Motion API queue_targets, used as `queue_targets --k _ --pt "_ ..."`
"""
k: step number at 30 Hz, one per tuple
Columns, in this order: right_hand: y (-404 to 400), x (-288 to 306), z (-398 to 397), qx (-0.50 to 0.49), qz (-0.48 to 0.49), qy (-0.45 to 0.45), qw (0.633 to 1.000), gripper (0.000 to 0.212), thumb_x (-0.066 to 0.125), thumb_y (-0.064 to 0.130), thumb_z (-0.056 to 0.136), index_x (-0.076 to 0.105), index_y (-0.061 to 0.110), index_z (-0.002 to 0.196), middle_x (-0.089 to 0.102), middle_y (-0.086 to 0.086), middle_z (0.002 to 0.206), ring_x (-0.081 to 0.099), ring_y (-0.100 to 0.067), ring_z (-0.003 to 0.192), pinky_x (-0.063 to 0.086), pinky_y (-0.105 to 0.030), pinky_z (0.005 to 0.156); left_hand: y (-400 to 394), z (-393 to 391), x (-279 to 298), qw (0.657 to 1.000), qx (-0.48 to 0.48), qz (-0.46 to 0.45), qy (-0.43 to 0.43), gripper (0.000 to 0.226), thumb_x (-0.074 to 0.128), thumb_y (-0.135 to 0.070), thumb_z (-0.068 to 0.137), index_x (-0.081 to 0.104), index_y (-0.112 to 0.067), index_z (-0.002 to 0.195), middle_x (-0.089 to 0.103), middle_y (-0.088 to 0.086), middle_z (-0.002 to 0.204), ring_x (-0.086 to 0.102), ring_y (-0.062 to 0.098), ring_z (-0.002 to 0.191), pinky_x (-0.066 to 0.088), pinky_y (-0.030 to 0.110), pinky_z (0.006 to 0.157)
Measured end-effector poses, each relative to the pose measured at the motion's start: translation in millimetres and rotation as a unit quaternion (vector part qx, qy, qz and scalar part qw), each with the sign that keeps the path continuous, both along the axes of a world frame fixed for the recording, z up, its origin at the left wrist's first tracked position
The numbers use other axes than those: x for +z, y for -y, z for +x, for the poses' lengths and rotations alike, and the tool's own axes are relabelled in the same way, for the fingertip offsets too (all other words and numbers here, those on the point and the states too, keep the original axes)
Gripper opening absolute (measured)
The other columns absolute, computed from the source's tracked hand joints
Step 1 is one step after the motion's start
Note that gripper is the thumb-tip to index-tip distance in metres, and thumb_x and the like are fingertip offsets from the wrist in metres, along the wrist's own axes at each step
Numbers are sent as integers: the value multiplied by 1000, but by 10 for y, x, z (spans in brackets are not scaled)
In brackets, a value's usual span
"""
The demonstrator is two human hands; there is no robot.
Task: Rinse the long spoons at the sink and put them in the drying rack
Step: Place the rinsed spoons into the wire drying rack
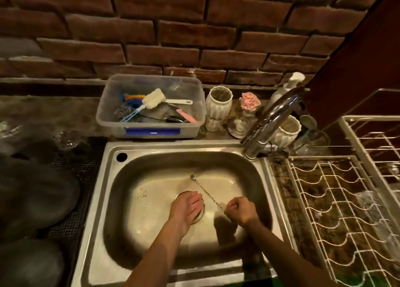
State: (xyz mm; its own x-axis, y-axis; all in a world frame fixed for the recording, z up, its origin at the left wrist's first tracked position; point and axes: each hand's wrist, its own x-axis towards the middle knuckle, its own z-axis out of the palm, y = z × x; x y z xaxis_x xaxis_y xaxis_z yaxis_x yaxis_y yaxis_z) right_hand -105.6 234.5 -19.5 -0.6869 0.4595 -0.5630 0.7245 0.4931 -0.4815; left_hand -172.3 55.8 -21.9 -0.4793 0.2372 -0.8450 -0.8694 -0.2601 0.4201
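Observation:
My right hand (242, 210) is curled round the lower end of a long twisted-stem metal spoon (204, 191). The spoon slants up and to the left over the steel sink (112, 178), its far tip near the basin's back. My left hand (187, 206) hovers flat, fingers straight, over the drain and holds nothing; it is just left of the spoon's stem. The white wire drying rack (329, 202) stands on the counter right of the sink. I see no water running from the faucet (275, 122).
A clear plastic tub (149, 131) with brushes and utensils sits behind the sink. White ribbed cups, a glass with a pink flower and a soap pump stand by the faucet. Dark cloth-like shapes lie on a mesh mat at left. A brick wall runs behind.

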Motion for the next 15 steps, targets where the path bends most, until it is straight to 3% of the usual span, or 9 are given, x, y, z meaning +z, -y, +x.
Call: queue_targets --k 4,8,15 --pt "6 -359 -10 30 21 20 999 3 70 12 81 69 10 84 69 -10 88 61 -20 81 49 -26 71 27 13 -250 1000 -5 3 4 31 47 -18 102 61 -1 125 69 18 124 64 32 118 53 35 94" --pt "35 -575 -55 101 84 41 991 24 70 27 84 64 9 99 62 -9 104 58 -26 98 44 -29 84 91 -7 -422 1000 -15 -3 0 31 47 -20 102 62 -2 122 72 15 118 67 30 111 55 33 85" --pt "180 -667 -84 164 179 85 966 17 51 10 87 55 14 104 59 -8 116 59 -28 109 48 -35 85 214 -69 -571 1000 -19 -20 6 29 48 -21 102 66 -3 117 75 12 112 70 27 107 55 34 88"
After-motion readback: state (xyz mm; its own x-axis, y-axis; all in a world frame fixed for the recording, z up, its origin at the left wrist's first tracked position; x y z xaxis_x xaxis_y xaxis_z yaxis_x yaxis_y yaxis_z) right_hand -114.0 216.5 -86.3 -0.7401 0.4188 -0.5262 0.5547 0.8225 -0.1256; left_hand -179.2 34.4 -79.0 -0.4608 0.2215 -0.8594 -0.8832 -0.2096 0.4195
